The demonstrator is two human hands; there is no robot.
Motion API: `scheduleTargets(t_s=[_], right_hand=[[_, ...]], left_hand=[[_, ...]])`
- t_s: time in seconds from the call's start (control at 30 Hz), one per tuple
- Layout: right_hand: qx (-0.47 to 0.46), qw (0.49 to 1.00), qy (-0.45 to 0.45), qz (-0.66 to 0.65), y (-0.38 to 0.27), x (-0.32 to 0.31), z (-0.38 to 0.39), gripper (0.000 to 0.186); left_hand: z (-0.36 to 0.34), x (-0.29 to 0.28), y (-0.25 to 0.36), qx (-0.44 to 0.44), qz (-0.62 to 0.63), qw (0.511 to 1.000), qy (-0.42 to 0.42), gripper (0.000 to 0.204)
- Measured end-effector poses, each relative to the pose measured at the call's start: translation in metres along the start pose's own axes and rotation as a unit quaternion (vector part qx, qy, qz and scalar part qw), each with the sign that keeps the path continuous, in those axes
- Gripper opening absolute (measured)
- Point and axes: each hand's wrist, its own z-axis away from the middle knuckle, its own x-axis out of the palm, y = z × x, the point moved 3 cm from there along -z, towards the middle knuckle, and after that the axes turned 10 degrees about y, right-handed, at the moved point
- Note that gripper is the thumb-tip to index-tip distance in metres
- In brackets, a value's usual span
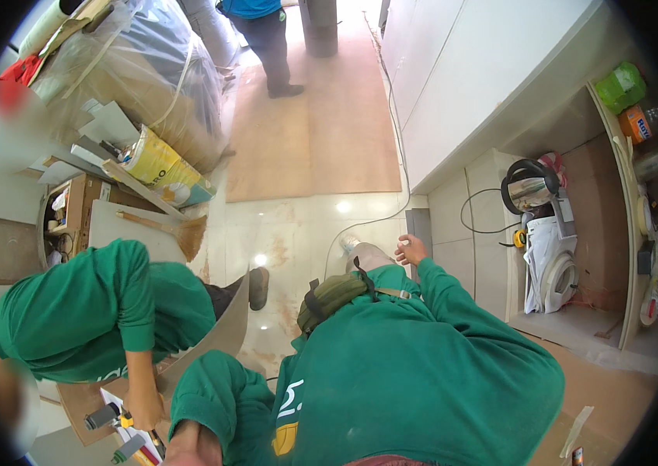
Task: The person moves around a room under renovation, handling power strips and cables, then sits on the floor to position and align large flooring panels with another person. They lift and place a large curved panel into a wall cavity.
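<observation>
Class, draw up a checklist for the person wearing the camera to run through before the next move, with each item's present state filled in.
1. Bare right hand free: ok; partly open, nothing visible in it.
2. Left hand in sight: not ok; only the bare left wrist shows at the lower edge.
3. Glossy white tiled floor free of cables: not ok; a thin dark cable crosses it near one foot.
4. Green-sleeved co-worker's hand well away from the yellow-and-black hand tool: not ok; they are close together.
5. Olive-green fabric waist pouch fastened: cannot tell; its closure is unclear.
</observation>
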Motion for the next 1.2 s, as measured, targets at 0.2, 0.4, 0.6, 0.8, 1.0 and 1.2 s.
scheduleTargets(t_s=[0.2,0.4,0.6,0.8,1.0,1.2], right_hand=[[0.024,1.0,-0.007,0.007,0.005,0.001,-0.021,0.032],[0.09,0.992,-0.007,0.091,0.034,-0.023,-0.051,0.031],[0.046,0.993,-0.064,0.086,-0.018,-0.011,-0.098,0.027],[0.002,0.988,-0.103,0.112,-0.086,0.006,-0.144,0.03],[-0.006,0.984,-0.123,0.13,-0.121,0.03,-0.161,0.027],[0.015,0.974,-0.144,0.175,-0.115,0.029,-0.175,0.028]], left_hand=[[0.002,0.019,0.0,0.005,-0.048,0.999,-0.013,0.018],[0.01,0.049,-0.015,0.009,-0.082,0.996,-0.019,0.017],[0.018,0.084,-0.037,0.008,-0.128,0.991,-0.039,0.016],[0.022,0.113,-0.058,0.007,-0.182,0.982,-0.051,0.015],[0.023,0.124,-0.079,-0.01,-0.232,0.971,-0.058,0.014],[0.025,0.133,-0.094,-0.017,-0.264,0.962,-0.062,0.014]])
